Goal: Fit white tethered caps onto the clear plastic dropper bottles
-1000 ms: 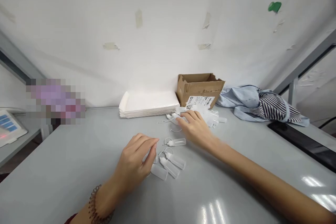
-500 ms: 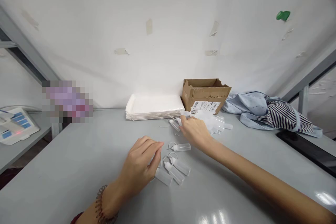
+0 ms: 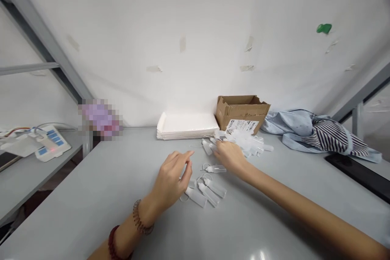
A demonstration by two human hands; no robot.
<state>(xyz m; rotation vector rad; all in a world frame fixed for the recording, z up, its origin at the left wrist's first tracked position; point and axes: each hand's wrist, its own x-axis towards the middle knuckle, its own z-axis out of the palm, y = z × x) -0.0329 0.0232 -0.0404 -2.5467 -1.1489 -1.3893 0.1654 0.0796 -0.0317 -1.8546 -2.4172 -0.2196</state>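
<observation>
My left hand (image 3: pixel 175 174) hovers over the table, thumb and index finger apart and the other fingers curled, with nothing in it. Beside and below it lie several small translucent squeeze bottles (image 3: pixel 209 194) with thin needle-like tips and looped cap strings. One more bottle (image 3: pixel 217 168) lies apart, between my two hands. My right hand (image 3: pixel 229 156) is at the left edge of a heap of similar bottles (image 3: pixel 248 142). Its fingers are bent down and closed on a squeeze bottle (image 3: pixel 213 145), though the fingertips are partly hidden. Another bottle (image 3: pixel 206 147) lies just left of them.
Behind the heap stands an open cardboard box (image 3: pixel 240 109) with a label. Left of it is a stack of white padded envelopes (image 3: pixel 187 128). A blue and striped cloth bag (image 3: pixel 323 132) and a black phone (image 3: pixel 359 174) lie at right. A white device (image 3: pixel 50 144) sits on the left side table.
The view has shifted, so the scene sits further right. My left hand's thumb and index finger have parted. My right hand stays at the heap, its fingers slightly lower among the bottles.
</observation>
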